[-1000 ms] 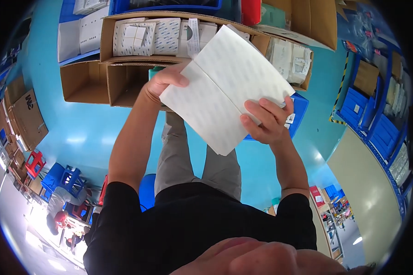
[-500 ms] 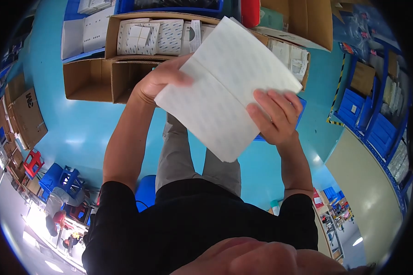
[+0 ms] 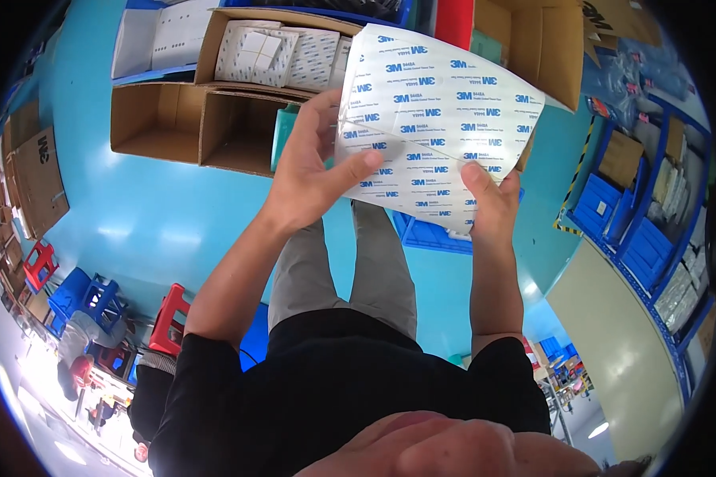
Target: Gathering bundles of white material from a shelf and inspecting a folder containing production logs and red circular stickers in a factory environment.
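A bundle of white sheets (image 3: pixel 429 95) with a repeated blue print on its upper face is held up in front of me, tilted. A thin band or seam line crosses it. My left hand (image 3: pixel 306 171) grips the left edge, thumb on top and fingers partly behind the sheets. On the lower right edge my right hand (image 3: pixel 493 203) closes, thumb on the printed face and the other fingers mostly hidden underneath. Beyond, a cardboard box (image 3: pixel 207 48) holds similar printed sheets and small white packs.
Cardboard boxes (image 3: pixel 155 119) with open tops stand ahead, with a green item (image 3: pixel 285 135) in one. A blue crate (image 3: pixel 433 234) is on the floor below the sheets. Blue shelving (image 3: pixel 660 215) stands to the right. A red stool (image 3: pixel 169 318) and several people are at left.
The bundle has turned from its plain white side to its blue-printed side. Both hands have shifted grip, with thumbs now on the printed face. More of the blue crate shows.
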Tool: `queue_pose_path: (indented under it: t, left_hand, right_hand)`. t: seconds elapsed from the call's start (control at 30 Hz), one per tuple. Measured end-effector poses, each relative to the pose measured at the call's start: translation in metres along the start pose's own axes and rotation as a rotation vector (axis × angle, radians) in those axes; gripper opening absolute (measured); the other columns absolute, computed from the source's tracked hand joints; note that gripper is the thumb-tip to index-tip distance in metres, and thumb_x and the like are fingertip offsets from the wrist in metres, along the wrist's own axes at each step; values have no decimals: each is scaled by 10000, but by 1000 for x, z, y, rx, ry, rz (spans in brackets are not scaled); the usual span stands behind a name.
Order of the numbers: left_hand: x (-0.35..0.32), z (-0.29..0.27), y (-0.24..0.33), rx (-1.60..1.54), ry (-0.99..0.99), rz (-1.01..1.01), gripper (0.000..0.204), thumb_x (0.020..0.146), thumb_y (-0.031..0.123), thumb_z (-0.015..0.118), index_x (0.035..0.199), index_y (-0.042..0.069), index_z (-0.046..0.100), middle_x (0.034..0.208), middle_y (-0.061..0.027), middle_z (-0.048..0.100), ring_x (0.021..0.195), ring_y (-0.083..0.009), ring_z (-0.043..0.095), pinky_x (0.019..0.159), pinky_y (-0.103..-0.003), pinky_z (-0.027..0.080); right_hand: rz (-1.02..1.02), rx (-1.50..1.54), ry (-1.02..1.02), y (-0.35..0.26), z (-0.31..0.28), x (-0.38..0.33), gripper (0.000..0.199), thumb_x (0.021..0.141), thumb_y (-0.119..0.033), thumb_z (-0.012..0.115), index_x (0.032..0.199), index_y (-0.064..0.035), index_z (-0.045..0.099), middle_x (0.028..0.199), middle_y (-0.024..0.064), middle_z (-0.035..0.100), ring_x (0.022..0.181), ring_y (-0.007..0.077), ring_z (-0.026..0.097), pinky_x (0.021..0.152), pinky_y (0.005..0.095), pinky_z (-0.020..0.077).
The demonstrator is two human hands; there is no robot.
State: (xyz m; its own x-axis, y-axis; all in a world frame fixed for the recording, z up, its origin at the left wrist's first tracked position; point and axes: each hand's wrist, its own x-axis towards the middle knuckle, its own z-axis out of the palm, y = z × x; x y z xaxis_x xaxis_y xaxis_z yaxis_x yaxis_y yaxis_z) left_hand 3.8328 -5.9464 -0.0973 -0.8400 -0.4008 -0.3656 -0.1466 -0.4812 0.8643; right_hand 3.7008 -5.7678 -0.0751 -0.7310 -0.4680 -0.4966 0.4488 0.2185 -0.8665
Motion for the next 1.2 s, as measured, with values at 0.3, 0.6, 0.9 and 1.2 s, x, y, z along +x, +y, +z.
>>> queue_pose_path:
  t: [0.3,0.6,0.9,1.2]
  left_hand:
    - [-16,-3,14,235,126,224,846,731,132,764,1335,-65,205,1201,-210,452,1090,-249,519,881,-368,483]
    - [-19,-6,19,134,155,335,761,816,149,676,1342,-83,177,1182,-219,448,1055,-241,529,846,-343,492]
    - [-32,-18,-31,183,168,181,807,802,208,687,1361,-76,179,1261,-231,410,1153,-263,448,985,-378,365]
    - [-71,-41,-151,165,257,-620,690,845,388,615,1307,-44,337,1158,-162,546,1048,-233,548,919,-342,422]
  right_hand:
    - [-119,6,-125,-6,27,-6,688,747,-226,708,1286,45,377,1154,166,553,1016,229,568,861,323,463]
    - [-156,9,-198,-13,32,-5,721,736,-221,727,1298,41,359,1156,163,554,1018,224,572,859,322,467]
    - [93,38,-269,49,8,2,645,731,-206,731,1247,39,432,1167,133,565,1039,224,565,897,340,449]
    - [545,161,-116,163,-9,-48,534,720,-146,760,1166,6,509,1086,109,616,957,204,606,851,344,481]
